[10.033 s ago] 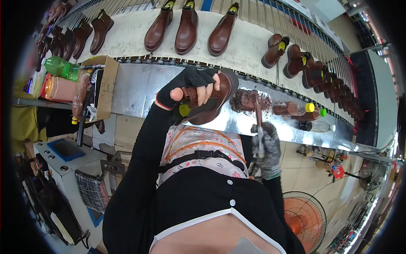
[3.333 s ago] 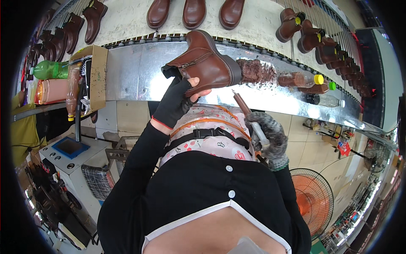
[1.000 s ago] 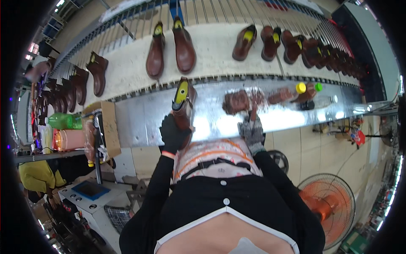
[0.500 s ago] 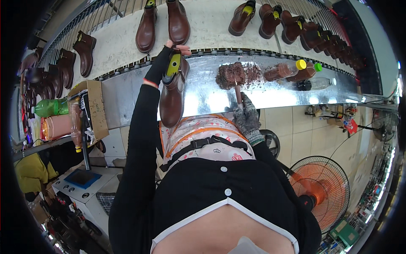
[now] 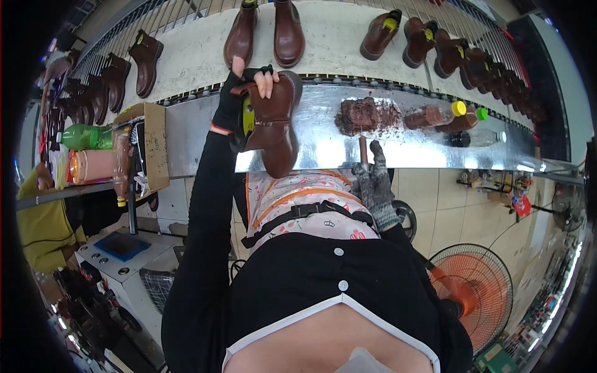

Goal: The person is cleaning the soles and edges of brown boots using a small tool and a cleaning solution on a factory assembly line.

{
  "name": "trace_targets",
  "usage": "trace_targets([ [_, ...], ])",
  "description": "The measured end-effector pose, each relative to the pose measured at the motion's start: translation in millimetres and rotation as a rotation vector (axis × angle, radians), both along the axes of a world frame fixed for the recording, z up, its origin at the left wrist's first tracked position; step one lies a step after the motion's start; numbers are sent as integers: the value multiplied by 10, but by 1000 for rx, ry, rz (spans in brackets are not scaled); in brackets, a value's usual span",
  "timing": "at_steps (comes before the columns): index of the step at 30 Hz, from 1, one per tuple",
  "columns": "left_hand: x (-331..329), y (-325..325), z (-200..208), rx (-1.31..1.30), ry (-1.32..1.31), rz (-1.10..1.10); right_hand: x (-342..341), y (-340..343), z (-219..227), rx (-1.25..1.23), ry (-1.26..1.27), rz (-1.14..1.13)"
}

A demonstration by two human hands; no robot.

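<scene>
Head view: silver metal worktop
Black-gloved left hand: grasping a brown leather ankle boot by its upper
Boot position: over the worktop, toe at the near edge
Grey-gloved right hand: gripping a slim brown tool near a crumbly dark-brown mass

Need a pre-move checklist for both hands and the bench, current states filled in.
1. Left hand has the brown boot: ok, fingers over it near its opening.
2. Right hand has the brown-handled tool: ok.
3. Tool tip touching the dark brown pad: cannot tell, too small.
4. Boot apart from the pad: ok, bare metal shows between them.
5. Metal bench clean around the pad: not ok, brown smears and crumbs.
6. Yellow-capped bottle closed: ok, cap on, lying on its side.
</scene>
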State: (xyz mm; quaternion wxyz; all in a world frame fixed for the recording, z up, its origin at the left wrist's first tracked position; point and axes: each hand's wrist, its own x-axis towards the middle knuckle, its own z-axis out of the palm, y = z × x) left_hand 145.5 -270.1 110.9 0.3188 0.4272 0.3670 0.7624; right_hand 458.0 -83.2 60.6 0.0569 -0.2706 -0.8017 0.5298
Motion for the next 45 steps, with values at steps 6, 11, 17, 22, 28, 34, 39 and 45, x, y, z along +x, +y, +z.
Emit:
trace_targets([
  [6, 232, -119, 195, 168, 131, 61, -178, 1, 208, -470, 40, -330],
  [11, 352, -115, 283, 76, 174, 33, -145, 110, 593, -810, 165, -130],
  [17, 345, -46, 341, 135, 234, -58, -475, 186, 1564, -375, 139, 419],
  [22, 377, -25, 383, 106, 232, -45, -639, 122, 1782, 379, 131, 704],
  [28, 412, -7, 409, 104, 235, -17, -683, 118, 1758, 471, 142, 762],
  [34, 385, -14, 390, 91, 245, -68, -714, 135, 1725, 438, 191, 802],
  [39, 395, -3, 396, 85, 247, -52, -764, 140, 1803, 352, 172, 758],
  [45, 339, -29, 377, 95, 232, -39, -850, 201, 1689, 222, 320, 737],
])
